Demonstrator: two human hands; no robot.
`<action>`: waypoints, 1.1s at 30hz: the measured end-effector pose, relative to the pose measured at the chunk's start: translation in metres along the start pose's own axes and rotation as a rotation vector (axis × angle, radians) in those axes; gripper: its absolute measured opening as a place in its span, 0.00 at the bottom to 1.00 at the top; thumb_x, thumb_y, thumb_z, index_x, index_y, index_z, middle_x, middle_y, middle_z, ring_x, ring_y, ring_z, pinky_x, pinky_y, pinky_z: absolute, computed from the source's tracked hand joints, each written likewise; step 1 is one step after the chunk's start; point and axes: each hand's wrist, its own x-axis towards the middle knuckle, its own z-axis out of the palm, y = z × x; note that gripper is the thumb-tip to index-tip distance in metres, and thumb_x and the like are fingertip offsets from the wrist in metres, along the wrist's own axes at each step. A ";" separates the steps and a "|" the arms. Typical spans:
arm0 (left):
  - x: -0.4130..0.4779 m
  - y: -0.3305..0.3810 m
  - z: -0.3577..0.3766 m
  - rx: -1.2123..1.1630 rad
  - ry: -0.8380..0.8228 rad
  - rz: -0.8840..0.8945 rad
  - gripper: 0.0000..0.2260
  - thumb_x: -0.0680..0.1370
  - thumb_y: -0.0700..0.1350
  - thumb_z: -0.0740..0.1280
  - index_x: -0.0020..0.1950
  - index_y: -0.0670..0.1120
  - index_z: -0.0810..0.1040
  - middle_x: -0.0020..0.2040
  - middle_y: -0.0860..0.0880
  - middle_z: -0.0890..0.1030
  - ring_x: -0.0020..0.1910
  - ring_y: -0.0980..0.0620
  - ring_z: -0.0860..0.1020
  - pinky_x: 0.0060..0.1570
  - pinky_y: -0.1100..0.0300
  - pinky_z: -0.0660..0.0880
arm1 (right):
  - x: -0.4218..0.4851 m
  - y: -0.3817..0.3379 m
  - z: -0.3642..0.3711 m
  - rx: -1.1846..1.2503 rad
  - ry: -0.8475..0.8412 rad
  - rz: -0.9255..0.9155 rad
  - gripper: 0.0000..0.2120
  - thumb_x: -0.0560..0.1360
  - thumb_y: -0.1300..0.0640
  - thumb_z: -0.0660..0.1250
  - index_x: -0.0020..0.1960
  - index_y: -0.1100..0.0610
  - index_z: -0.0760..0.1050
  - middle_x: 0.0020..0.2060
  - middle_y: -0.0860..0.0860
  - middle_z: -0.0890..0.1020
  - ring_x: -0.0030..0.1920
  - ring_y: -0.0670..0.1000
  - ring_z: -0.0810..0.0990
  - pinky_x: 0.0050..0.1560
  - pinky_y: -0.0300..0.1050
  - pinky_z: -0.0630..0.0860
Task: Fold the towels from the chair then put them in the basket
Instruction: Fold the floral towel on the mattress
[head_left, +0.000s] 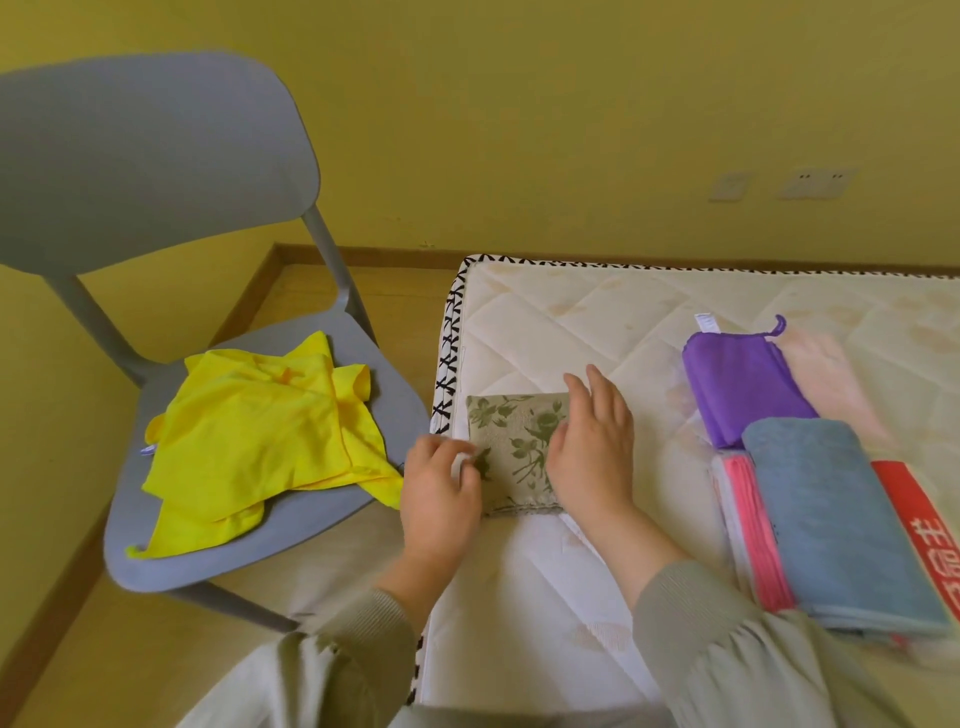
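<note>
Under the hands: cream quilted mattress with black-and-white zigzag edging, spreading from 12 to 5 o'clock. Wooden floor and yellow walls surround it.
Wall: two pale wall plates at 1 o'clock.
Chair: one grey plastic chair at 9 o'clock, just beside the mattress edge.
Yellow towels: crumpled bright yellow towel heap on the chair seat; the number of pieces cannot be told.
Folded pile, 3 o'clock: one purple towel, one pink towel, and one blue-grey towel overlapping both. One red strip with white characters lies beside them.
Floral towel: one sage-green floral towel, folded into a rectangle, at centre near the mattress's left edge.
Left hand: fingers curled, pinching the floral towel's left edge.
Right hand: flat, fingers straight, resting on the towel's right side.
</note>
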 end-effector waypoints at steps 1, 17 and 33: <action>0.007 0.003 0.000 0.036 0.022 0.099 0.12 0.75 0.34 0.62 0.54 0.42 0.81 0.54 0.47 0.76 0.55 0.48 0.72 0.53 0.62 0.67 | 0.004 0.000 0.004 -0.007 -0.045 -0.008 0.24 0.76 0.63 0.59 0.72 0.57 0.64 0.74 0.56 0.62 0.73 0.57 0.59 0.72 0.53 0.57; 0.038 -0.022 0.060 0.633 -0.340 0.298 0.28 0.81 0.55 0.47 0.79 0.47 0.44 0.79 0.50 0.43 0.77 0.50 0.39 0.74 0.50 0.40 | -0.006 0.047 0.062 -0.239 -0.384 -0.008 0.29 0.78 0.45 0.42 0.78 0.50 0.43 0.77 0.43 0.44 0.76 0.44 0.39 0.74 0.55 0.39; 0.029 -0.027 0.053 0.665 -0.310 0.270 0.29 0.80 0.55 0.45 0.79 0.47 0.44 0.79 0.50 0.43 0.77 0.48 0.39 0.74 0.49 0.39 | -0.002 0.049 0.060 -0.240 -0.434 -0.121 0.27 0.80 0.45 0.42 0.78 0.48 0.43 0.77 0.41 0.45 0.76 0.42 0.39 0.74 0.56 0.40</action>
